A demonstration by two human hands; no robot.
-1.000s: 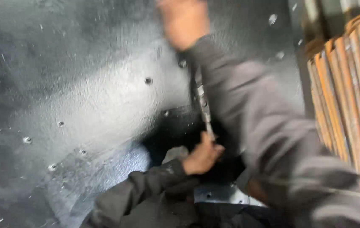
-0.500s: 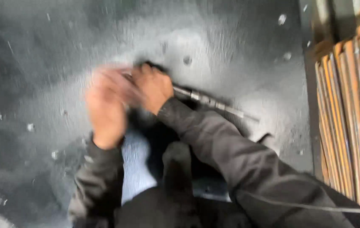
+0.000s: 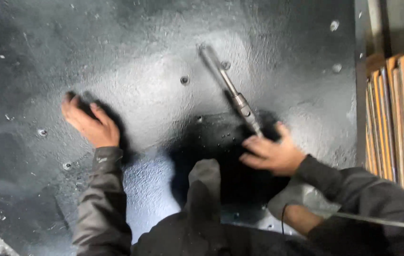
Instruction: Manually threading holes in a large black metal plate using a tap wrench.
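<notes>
Tool (image 3: 233, 92) on floor (image 3: 154, 95), boards (image 3: 401, 118) right

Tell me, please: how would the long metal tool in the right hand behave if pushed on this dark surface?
The metal tool looks stiff and probably heavy for its thin shape. Being round, it may roll sideways. The dark surface looks rough, so sliding seems unlikely; the right hand holds one end.

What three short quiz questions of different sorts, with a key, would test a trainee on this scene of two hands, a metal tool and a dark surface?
1. True or false: the left hand holds the long metal tool.
2. Which hand is at the tool's near end? A) left B) right
3. Fill in: the left hand rests open on the dark, studded ___.

Key: 1 false. 2 B, the right hand. 3 surface.
</notes>
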